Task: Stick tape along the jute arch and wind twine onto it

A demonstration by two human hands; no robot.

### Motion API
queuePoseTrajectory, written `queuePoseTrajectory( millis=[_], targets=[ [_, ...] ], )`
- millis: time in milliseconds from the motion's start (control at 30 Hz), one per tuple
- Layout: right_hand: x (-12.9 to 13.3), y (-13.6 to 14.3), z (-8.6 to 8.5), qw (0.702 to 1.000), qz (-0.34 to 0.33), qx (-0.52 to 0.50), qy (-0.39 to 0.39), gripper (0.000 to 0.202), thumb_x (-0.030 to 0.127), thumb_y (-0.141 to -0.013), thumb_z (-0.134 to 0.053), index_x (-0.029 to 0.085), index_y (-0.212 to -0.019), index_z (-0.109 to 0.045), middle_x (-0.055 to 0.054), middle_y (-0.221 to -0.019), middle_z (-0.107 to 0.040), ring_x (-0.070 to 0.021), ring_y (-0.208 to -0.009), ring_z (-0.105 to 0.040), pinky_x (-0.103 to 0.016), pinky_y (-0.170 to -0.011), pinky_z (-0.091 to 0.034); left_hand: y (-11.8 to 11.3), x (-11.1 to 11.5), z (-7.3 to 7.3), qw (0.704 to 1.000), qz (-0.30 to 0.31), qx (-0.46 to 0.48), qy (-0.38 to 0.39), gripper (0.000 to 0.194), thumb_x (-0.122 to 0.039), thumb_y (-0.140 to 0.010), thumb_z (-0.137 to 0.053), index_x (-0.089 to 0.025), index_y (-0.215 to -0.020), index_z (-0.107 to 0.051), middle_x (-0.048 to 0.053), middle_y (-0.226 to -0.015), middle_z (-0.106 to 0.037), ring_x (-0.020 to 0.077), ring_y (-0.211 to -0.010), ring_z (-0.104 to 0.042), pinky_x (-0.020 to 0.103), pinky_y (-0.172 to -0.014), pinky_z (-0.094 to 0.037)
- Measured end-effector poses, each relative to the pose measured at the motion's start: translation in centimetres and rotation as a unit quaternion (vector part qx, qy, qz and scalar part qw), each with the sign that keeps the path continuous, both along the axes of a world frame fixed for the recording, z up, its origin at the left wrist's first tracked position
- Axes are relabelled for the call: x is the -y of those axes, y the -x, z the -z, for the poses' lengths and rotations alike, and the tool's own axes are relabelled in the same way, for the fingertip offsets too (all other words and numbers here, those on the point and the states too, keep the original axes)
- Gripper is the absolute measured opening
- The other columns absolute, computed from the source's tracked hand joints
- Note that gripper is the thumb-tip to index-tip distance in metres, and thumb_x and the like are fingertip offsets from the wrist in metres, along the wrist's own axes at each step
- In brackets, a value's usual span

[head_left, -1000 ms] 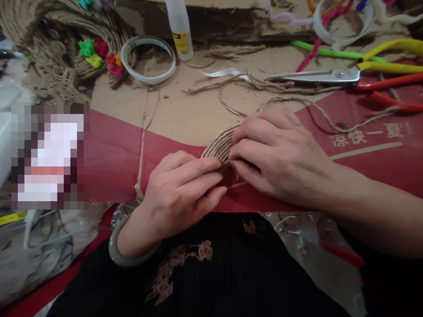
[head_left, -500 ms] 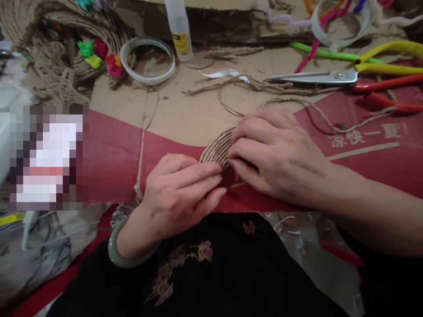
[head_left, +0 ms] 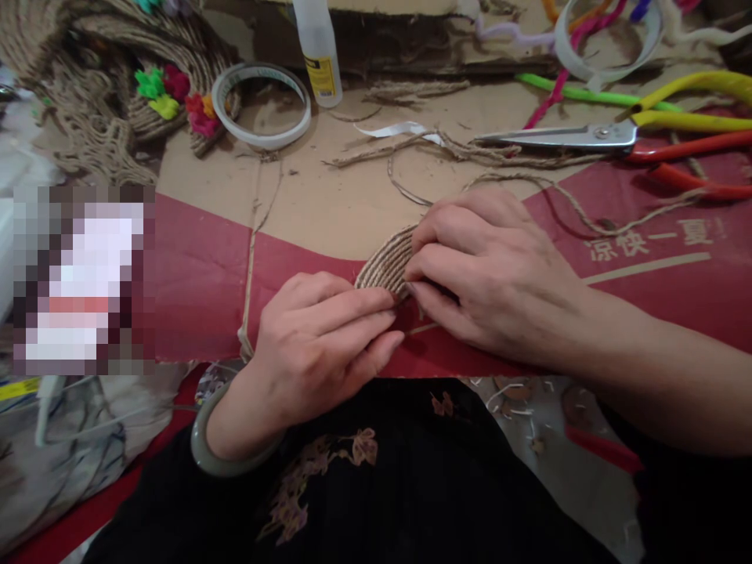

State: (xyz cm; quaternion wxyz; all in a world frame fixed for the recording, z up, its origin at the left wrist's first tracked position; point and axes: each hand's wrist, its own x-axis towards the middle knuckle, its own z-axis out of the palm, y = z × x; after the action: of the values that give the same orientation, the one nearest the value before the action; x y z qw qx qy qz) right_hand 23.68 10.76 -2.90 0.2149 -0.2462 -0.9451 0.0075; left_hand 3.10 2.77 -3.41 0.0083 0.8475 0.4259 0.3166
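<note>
A coil of brown twine, wound in close rows, lies on the red part of the cardboard. My left hand presses its fingers together along the coil's lower left edge. From the right, my right hand covers much of the coil and pinches its edge between thumb and fingers. What lies under the right palm is hidden. A loose strand of twine runs from behind the right hand toward the right.
Scissors with yellow and red handles lie at the upper right. A tape roll and a glue bottle are at the back. Braided twine is piled upper left. Another tape roll sits upper right.
</note>
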Motion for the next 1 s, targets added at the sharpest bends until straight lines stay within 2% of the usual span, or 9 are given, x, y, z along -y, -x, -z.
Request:
queuePoseTrajectory(
  millis=[400,800,1000],
  targets=[
    [0.10,0.23,-0.29,0.999,0.025,0.012,0.043,0.029,0.027,-0.096,-0.046,0.020,-0.080,-0.070,-0.009,-0.096,-0.069,-0.0255,-0.099,-0.059,-0.045,-0.091,-0.043,-0.11,-0.18,0.13,1.000,0.006,0.009,-0.002,0.002,-0.021,-0.086,-0.072,-0.020,-0.086,-0.073,0.003,-0.092,-0.079,0.0158,-0.071,-0.065,0.033,-0.068,-0.054],
    [0.10,0.14,-0.15,0.999,0.030,0.012,0.027,0.027,0.027,-0.095,-0.047,0.021,-0.080,-0.068,-0.009,-0.097,-0.069,-0.0258,-0.099,-0.059,-0.046,-0.090,-0.044,-0.22,-0.33,-0.07,1.000,0.002,0.002,-0.014,0.005,-0.023,-0.089,-0.069,-0.022,-0.084,-0.072,0.000,-0.092,-0.080,0.0139,-0.069,-0.066,0.030,-0.068,-0.057],
    [-0.04,-0.09,-0.05,0.999,0.025,0.014,-0.022,0.026,0.029,-0.096,-0.049,0.018,-0.079,-0.066,-0.009,-0.095,-0.069,-0.0260,-0.098,-0.061,-0.043,-0.087,-0.046,-0.22,-0.30,0.16,1.000,0.005,0.014,-0.012,0.003,-0.022,-0.088,-0.070,-0.021,-0.087,-0.072,0.001,-0.092,-0.080,0.0137,-0.070,-0.066,0.030,-0.070,-0.057]
  ],
)
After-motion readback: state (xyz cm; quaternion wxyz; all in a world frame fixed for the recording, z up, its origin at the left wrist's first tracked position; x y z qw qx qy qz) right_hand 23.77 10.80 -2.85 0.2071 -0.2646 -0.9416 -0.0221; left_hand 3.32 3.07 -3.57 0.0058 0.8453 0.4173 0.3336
